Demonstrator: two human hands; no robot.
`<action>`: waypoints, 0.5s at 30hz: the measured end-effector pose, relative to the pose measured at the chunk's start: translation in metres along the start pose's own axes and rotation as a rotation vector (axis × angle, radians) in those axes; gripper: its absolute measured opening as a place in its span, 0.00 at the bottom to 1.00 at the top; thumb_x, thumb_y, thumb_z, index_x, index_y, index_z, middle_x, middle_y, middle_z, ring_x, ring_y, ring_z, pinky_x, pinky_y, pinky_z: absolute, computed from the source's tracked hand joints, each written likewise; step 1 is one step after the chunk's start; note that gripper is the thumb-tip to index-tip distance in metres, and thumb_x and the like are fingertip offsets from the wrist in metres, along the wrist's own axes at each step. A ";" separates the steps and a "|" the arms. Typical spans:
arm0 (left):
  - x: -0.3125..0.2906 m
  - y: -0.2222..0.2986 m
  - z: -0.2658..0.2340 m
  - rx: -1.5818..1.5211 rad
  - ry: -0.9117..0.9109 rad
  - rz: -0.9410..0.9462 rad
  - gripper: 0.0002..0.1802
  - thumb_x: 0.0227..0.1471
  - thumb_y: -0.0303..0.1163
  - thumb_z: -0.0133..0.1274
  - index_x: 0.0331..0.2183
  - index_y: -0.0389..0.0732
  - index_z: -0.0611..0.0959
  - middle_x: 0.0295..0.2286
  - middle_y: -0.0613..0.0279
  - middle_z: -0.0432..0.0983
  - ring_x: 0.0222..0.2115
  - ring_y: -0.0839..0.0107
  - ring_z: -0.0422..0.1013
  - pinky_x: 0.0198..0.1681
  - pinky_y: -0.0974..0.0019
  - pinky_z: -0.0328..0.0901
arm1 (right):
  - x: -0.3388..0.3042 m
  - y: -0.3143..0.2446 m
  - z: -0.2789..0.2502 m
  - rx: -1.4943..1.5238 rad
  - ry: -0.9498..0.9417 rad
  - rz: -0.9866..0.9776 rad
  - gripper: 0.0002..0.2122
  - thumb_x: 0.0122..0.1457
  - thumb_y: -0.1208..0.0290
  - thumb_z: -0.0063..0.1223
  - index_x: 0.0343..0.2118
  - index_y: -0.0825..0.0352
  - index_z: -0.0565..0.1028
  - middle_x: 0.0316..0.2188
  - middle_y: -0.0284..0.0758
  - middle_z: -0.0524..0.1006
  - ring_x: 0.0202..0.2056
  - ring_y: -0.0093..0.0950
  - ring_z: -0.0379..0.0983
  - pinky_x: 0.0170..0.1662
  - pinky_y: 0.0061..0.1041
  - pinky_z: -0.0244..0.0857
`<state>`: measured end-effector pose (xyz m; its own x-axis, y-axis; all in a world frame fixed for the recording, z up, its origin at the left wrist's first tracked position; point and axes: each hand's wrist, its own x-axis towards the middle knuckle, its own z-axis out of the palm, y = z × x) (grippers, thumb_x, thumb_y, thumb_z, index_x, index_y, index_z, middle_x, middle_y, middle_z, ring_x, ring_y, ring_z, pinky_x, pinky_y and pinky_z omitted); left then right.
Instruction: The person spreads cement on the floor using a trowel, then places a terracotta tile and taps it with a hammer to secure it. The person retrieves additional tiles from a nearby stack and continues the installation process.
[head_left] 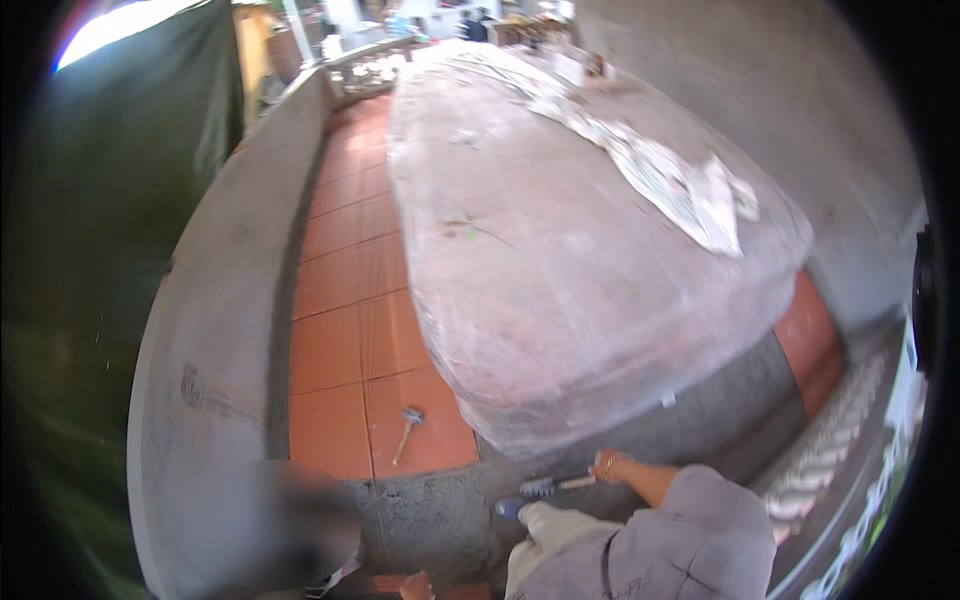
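Observation:
My right hand, at the end of a grey sleeve, is closed round the pale handle of a short hand tool. The tool's head is dark grey and points left, low over the grey floor beside a blue shoe. Whether it is a trowel or a hammer is too blurred to tell. What appears to be my left hand shows only in part at the lower edge, by a strip of orange tile; its grip is hidden. A hammer-like tool with a grey head and wooden handle lies on the orange tiles.
A large plastic-wrapped mattress-like block fills the middle, with crumpled white sheeting on top. Wet-looking grey mortar borders the tiles. A low wall runs along the left, balusters along the right. A dark blurred shape covers the lower left.

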<state>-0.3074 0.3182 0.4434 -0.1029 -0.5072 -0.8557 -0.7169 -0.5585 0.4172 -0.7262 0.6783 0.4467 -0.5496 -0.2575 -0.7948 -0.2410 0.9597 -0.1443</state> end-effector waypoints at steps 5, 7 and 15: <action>-0.011 0.000 0.003 -0.007 -0.098 0.131 0.12 0.53 0.39 0.52 0.34 0.40 0.79 0.21 0.64 0.67 0.18 0.73 0.66 0.12 0.70 0.52 | -0.073 0.065 0.053 0.269 0.176 0.054 0.20 0.55 0.54 0.49 0.32 0.69 0.80 0.36 0.50 0.78 0.39 0.46 0.76 0.44 0.40 0.68; -0.013 -0.001 0.009 0.083 -0.091 0.091 0.12 0.53 0.38 0.53 0.34 0.40 0.78 0.21 0.65 0.66 0.18 0.74 0.64 0.12 0.70 0.50 | -0.113 0.099 0.081 0.286 0.137 0.100 0.20 0.57 0.54 0.47 0.34 0.70 0.80 0.38 0.50 0.78 0.42 0.45 0.75 0.47 0.38 0.67; -0.017 0.026 0.071 0.535 -0.131 0.027 0.11 0.54 0.36 0.51 0.37 0.40 0.76 0.23 0.64 0.65 0.19 0.70 0.64 0.15 0.62 0.52 | -0.235 0.196 0.202 0.227 -0.084 0.334 0.18 0.60 0.63 0.37 0.38 0.66 0.80 0.42 0.47 0.78 0.46 0.44 0.75 0.49 0.39 0.68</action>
<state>-0.3737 0.3588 0.4468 -0.1866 -0.4120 -0.8919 -0.9598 -0.1175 0.2551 -0.4829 0.9498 0.4863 -0.4981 0.0739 -0.8639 0.1276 0.9918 0.0113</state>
